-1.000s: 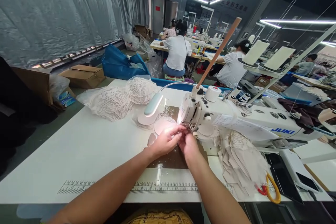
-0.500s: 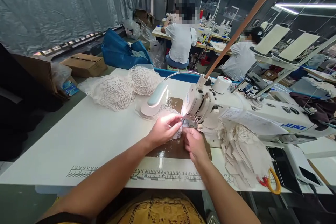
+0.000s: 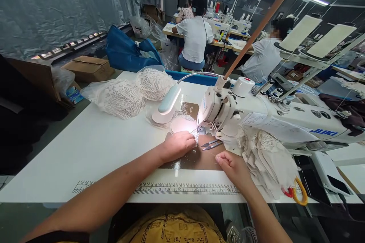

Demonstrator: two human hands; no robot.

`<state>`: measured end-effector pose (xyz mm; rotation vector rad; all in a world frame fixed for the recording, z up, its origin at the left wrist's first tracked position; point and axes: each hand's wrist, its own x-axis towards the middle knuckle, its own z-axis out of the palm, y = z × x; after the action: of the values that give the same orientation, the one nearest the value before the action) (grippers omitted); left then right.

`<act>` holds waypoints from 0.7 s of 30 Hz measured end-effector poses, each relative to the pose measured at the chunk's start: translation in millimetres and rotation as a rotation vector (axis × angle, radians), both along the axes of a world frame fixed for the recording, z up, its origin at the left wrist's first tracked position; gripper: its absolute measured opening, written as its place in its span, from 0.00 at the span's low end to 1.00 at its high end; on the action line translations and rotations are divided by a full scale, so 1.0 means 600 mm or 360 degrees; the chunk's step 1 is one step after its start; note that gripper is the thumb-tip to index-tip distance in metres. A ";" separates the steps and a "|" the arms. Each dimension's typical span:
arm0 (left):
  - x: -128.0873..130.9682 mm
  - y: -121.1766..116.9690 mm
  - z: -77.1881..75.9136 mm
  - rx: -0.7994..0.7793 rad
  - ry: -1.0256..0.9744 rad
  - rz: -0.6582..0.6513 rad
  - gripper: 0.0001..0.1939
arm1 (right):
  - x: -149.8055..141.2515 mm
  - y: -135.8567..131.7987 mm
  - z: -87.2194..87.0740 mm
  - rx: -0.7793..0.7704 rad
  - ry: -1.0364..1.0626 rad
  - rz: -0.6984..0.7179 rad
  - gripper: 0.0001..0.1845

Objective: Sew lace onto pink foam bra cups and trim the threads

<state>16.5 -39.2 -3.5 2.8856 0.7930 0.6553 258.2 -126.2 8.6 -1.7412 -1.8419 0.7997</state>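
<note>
One pale cloth (image 3: 182,125) was gripped by the left hand (image 3: 179,146), seemingly to steady it, while the right hand (image 3: 232,164) pinched thread (image 3: 210,153).

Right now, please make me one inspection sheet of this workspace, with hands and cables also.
Surface: white table, ruler printed along front edge.
Work things: lace-edged piece beside sewing machine; thin thread.
Clutter: snips on brown panel; scissors by fabric pile.
Hands: left hand against the piece, grip unclear; right hand pinches the thread.
Cables: dark cord, apparently, at far right.
Surroundings: seated co-workers ahead; blue bag and cardboard box past the table.
</note>
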 end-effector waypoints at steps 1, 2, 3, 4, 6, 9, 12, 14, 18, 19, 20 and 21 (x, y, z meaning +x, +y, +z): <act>-0.001 0.003 -0.005 0.0015 0.0024 -0.0007 0.17 | 0.006 0.000 0.001 -0.0006 -0.0047 0.0016 0.14; -0.003 0.005 -0.008 0.0027 0.0051 -0.0018 0.16 | 0.010 0.000 0.001 -0.0022 -0.0081 0.0037 0.14; -0.004 0.007 -0.011 0.0037 0.0081 -0.0028 0.15 | 0.012 0.000 0.001 -0.0042 -0.0103 0.0065 0.14; -0.005 0.009 -0.012 0.0045 0.0111 -0.0027 0.14 | 0.012 0.000 0.001 -0.0064 -0.0118 0.0094 0.13; -0.004 0.010 -0.012 0.0037 0.0151 -0.0008 0.15 | 0.010 0.002 0.003 -0.0099 -0.0144 0.0154 0.13; -0.002 0.007 -0.008 -0.0044 0.0111 0.0060 0.16 | 0.009 0.008 0.012 -0.0063 -0.0230 0.0220 0.13; -0.001 0.003 -0.003 -0.0152 -0.0004 0.0135 0.16 | 0.017 0.018 0.017 0.0184 -0.0370 0.0226 0.15; -0.001 0.001 -0.001 -0.0211 -0.0067 0.0162 0.16 | 0.023 0.027 0.014 0.0362 -0.0495 0.0220 0.18; -0.001 -0.001 -0.001 -0.0278 -0.0129 0.0144 0.17 | 0.025 0.048 -0.003 0.0403 -0.0790 0.0306 0.20; -0.001 -0.001 -0.002 -0.0299 -0.0139 0.0129 0.17 | 0.023 0.052 -0.007 0.0371 -0.0864 0.0341 0.21; -0.001 -0.001 -0.002 -0.0326 -0.0150 0.0117 0.17 | 0.021 0.056 -0.009 0.0337 -0.0938 0.0376 0.22; -0.001 -0.001 -0.003 -0.0354 -0.0162 0.0106 0.17 | 0.018 0.059 -0.010 0.0306 -0.1007 0.0412 0.23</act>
<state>15.7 -39.9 -5.4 2.6155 0.8900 0.6680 269.1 -90.7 2.6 -1.7753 -2.4927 0.1344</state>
